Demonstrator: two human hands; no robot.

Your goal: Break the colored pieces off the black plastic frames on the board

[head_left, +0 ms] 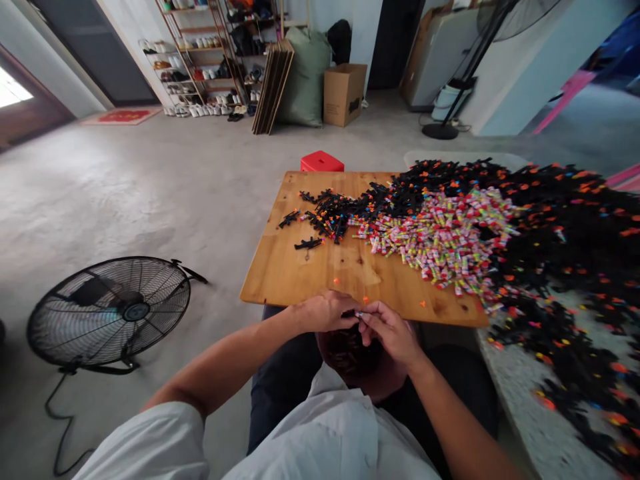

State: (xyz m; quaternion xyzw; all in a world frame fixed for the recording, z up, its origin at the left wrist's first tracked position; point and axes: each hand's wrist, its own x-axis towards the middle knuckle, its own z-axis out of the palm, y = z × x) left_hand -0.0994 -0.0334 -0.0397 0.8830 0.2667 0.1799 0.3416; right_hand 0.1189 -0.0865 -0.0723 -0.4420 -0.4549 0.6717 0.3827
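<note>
Wooden table [280,267], one. Black toy guns [575,233], heaped. Printed tubes [445,233], piled among them. Left hand [327,311] and right hand [390,328], at near edge, fingers nearly closed, tips meeting. Small pale piece [359,315], pinched between both; kind unclear.

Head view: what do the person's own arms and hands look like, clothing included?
The left hand and right hand are ungloved, with no watch or bracelet visible. A loose, pale grey-white short sleeve covers the left upper arm; the right sleeve can't be made out.
</note>
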